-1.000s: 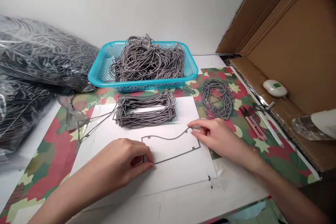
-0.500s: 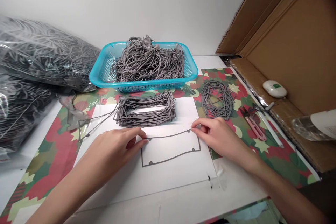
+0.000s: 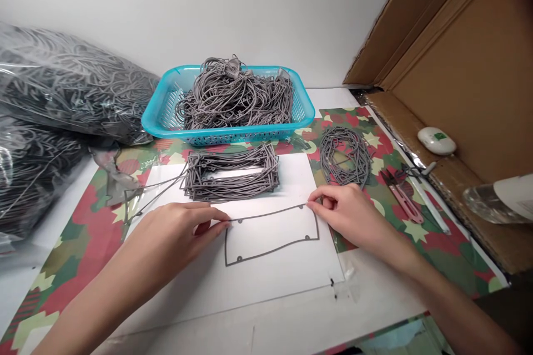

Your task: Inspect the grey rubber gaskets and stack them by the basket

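Observation:
A thin grey rubber gasket (image 3: 270,250), a rectangular loop with small ring tabs, lies on a white sheet (image 3: 250,288). My left hand (image 3: 183,238) pinches its upper left corner between thumb and forefinger. At the upper right corner, the fingertips of my right hand (image 3: 345,205) are closed on the same gasket. Just beyond sits a stack of similar grey gaskets (image 3: 231,191), piled as a rectangle, with a loose strand reaching left. A ring-shaped heap of grey strips (image 3: 368,163) lies past my right hand.
A blue plastic basket (image 3: 233,132) full of tangled grey gaskets stands at the back. Clear bags (image 3: 79,89) of more grey pieces bulge at left. To the right are pink-handled snips (image 3: 406,202), a white pen (image 3: 428,206), a white oval object (image 3: 436,141), a bottle (image 3: 499,199) and cardboard (image 3: 466,55).
My left hand has shifted slightly left, along the gasket's top edge to its corner. My right hand has slid a little right and up, also towards the corner.

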Available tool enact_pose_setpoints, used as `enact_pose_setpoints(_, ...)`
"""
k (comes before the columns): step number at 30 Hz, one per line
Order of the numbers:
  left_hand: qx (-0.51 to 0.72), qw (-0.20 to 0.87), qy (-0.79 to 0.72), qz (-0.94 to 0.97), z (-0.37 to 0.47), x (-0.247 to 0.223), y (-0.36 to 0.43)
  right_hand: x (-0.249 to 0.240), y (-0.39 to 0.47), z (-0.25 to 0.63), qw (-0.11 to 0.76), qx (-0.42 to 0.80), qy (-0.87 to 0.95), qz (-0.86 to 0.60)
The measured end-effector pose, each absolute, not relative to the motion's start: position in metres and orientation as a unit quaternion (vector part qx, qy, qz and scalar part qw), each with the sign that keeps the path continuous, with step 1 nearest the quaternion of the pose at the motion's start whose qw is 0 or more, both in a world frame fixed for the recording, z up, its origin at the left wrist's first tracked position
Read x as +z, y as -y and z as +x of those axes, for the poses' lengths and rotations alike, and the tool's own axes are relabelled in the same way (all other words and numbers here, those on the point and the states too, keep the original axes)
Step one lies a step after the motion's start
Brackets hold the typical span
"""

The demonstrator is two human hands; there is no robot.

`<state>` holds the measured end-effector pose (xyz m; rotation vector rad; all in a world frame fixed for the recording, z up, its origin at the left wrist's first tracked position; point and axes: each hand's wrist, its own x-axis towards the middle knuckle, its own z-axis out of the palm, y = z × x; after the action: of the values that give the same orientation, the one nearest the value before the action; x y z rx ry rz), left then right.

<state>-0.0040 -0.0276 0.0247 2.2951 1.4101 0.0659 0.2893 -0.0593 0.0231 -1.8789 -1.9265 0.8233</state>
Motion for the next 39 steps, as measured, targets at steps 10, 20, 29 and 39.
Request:
enact_pose_setpoints(10,0.012,0.213,-0.515,0.831,-0.003,0.017,0.029,0.023,0.06,0.291,0.145,0.298,0.676,-0.659)
enact_pose_setpoints(20,0.131,0.142,-0.48,0.856,0.0,0.038,0.034,0.029,0.061,0.292,0.287,0.307,0.667,-0.615)
enact_pose_setpoints(29,0.117,0.182,-0.393,0.894,-0.009,0.049,0.033,0.04,0.063,0.297,0.344,0.341,0.644,-0.592)
enact_pose_setpoints(39,-0.027,0.336,-0.396,0.854,-0.002,0.044,0.036,0.02,0.063,0.287,0.172,0.268,0.749,-0.581)
